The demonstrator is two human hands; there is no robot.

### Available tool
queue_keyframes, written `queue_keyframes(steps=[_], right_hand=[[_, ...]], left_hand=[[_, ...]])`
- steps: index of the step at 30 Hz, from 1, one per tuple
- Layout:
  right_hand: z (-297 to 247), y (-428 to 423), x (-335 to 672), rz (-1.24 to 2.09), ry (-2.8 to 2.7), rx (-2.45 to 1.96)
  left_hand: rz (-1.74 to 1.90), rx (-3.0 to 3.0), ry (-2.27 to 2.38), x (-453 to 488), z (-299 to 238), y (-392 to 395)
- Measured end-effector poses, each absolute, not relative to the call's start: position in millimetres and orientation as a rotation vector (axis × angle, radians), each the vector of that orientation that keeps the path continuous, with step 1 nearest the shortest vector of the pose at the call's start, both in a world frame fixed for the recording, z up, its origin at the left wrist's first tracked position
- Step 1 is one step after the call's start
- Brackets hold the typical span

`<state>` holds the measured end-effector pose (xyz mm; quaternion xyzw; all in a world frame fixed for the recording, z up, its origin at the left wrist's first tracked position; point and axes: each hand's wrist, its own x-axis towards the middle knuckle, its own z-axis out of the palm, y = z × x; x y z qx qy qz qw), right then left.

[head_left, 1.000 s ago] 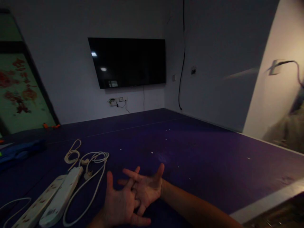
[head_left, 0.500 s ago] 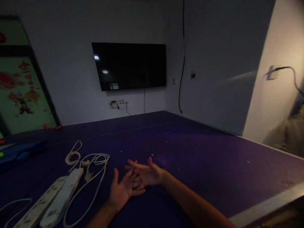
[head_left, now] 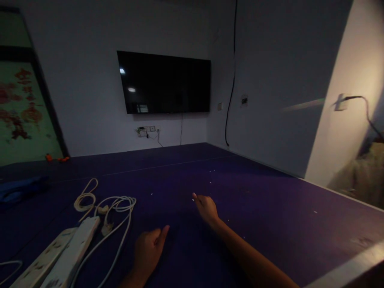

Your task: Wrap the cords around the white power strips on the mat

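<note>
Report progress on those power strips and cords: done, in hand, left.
Done: nothing shows as handled; the two power strips lie side by side on the purple floor, cords loosely looped beside them. In hand: nothing; left hand and right hand are empty, clear of both. Left: strips and cords, all untouched.

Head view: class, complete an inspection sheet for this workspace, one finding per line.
Surface: dark purple floor, pale specks scattered.
Job's things: two white power strips at lower left, nearest the left hand.
Clutter: blue object, orange bits by the far wall.
Grippers: left hand and right hand both empty, apart.
Cables: white cords coiled beside the strips; black cable down the wall.
Surroundings: wall-mounted television, wall socket.
</note>
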<state>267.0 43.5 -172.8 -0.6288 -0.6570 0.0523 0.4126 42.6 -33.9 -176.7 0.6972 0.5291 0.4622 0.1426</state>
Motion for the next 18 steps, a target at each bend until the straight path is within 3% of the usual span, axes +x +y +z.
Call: queue_keyframes(steps=[18], right_hand=[[-180.7,40.4,275.3,0.109,-1.809,-1.716]], left_hand=[[1.080,2.416,1.261,46.1,-183.6,-42.3]])
